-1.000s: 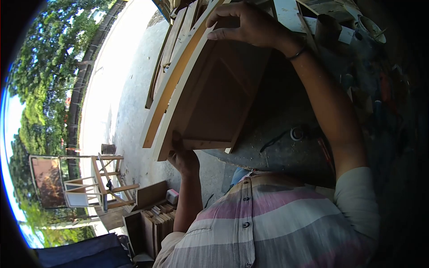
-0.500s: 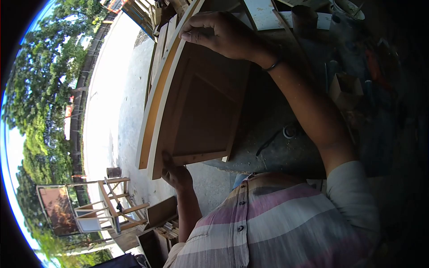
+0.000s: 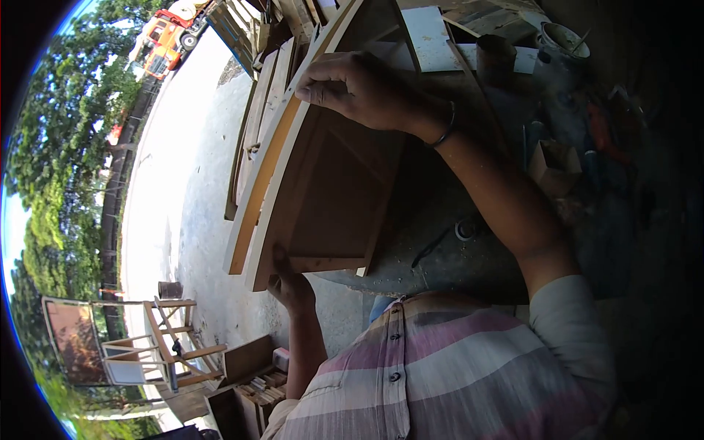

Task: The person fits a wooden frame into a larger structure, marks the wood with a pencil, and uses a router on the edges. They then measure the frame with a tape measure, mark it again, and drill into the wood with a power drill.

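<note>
Lengthwise, wooden frame point(image 3: 275, 172) slants upper-right; right hand point(image 3: 353, 88) pinches edge, left hand point(image 3: 293, 290) corner.

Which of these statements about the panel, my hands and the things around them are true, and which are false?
1. The left hand holds the panel near its end closest to the shirt. True.
2. The right hand is inside a box. False: it is at the panel's long pale edge.
3. A dark band is around the right wrist. True.
4. The shirt is plain black. False: it has broad stripes, with buttons down the front.
5. An orange truck is in view outdoors. True.
</note>
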Action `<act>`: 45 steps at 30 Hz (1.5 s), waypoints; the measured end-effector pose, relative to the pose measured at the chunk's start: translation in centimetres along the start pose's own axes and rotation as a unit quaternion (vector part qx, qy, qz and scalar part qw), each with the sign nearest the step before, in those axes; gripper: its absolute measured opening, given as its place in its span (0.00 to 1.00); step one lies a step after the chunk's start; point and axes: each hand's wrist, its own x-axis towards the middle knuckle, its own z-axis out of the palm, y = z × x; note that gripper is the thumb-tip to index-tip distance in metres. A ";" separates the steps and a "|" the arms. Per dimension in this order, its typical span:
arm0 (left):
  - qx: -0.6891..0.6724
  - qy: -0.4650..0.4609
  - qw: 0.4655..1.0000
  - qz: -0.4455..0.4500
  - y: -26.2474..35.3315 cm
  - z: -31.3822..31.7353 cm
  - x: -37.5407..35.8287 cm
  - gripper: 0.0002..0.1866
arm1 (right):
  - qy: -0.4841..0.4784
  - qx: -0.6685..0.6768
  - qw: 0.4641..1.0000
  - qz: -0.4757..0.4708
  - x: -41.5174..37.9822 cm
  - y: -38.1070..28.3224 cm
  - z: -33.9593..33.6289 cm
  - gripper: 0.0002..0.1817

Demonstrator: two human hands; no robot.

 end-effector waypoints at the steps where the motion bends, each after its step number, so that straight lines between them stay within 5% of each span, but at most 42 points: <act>1: -0.018 -0.007 1.000 0.023 -0.5 -0.1 0.1 0.31 | -0.012 -0.015 1.000 -0.005 0.2 -0.8 0.6 0.15; 4: -0.017 -0.046 0.999 0.012 -1.4 -0.5 -0.4 0.26 | -0.009 -0.051 0.996 -0.066 0.2 -2.4 3.1 0.16; 5: 0.002 -0.057 0.998 0.004 -1.8 -0.7 -0.4 0.18 | -0.031 -0.046 0.995 -0.084 -0.1 -2.7 3.9 0.16; 7: -0.042 -0.112 0.992 -0.032 -2.9 -1.1 -1.1 0.14 | -0.050 -0.209 0.976 -0.027 -0.8 -3.3 5.1 0.17; 10: -0.003 -0.211 0.977 -0.020 -4.7 -2.5 -1.3 0.13 | -0.065 -0.197 0.976 0.058 -1.4 -3.9 6.3 0.20; 15: 0.071 -0.393 0.916 -0.039 -9.9 -6.2 -0.6 0.30 | -0.060 -0.194 0.970 0.132 -1.8 -4.9 8.1 0.22; 22: 0.106 -0.526 0.842 -0.056 -12.9 -10.4 4.4 0.33 | -0.021 -0.159 0.959 0.234 -1.5 -6.6 9.6 0.25; 35: 0.106 -0.553 0.827 0.017 -13.0 -12.1 15.2 0.29 | 0.078 -0.127 0.918 0.368 -2.5 -8.3 11.8 0.26; 45: -0.086 -0.573 0.814 0.030 -6.7 -7.9 15.1 0.28 | 0.147 -0.094 0.908 0.381 -2.1 -11.5 12.5 0.29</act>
